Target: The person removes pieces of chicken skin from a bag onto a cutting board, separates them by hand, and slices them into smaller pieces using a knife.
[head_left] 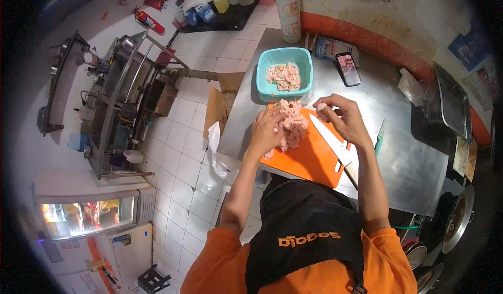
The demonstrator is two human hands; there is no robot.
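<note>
A heap of pale pink raw meat pieces (294,126), which look like chicken, lies on an orange cutting board (322,160). My left hand (264,131) rests against the heap's left side, its fingers spread over the pieces. Over the board's right edge, my right hand (343,117) is closed, pinching a small raw meat piece (321,107) between thumb and fingers. Below that hand a large knife (330,137) lies on the board, blade toward the heap and handle toward me. Beyond the board, more meat pieces (284,77) sit inside a turquoise tub (263,88).
The steel table (406,163) also carries a phone (348,69) with a lit screen, a green-handled knife (380,138), a plastic packet (331,48) and a tall printed roll (287,11). Metal trays (451,97) stand at right. Cardboard (215,108) is beside the table's left edge.
</note>
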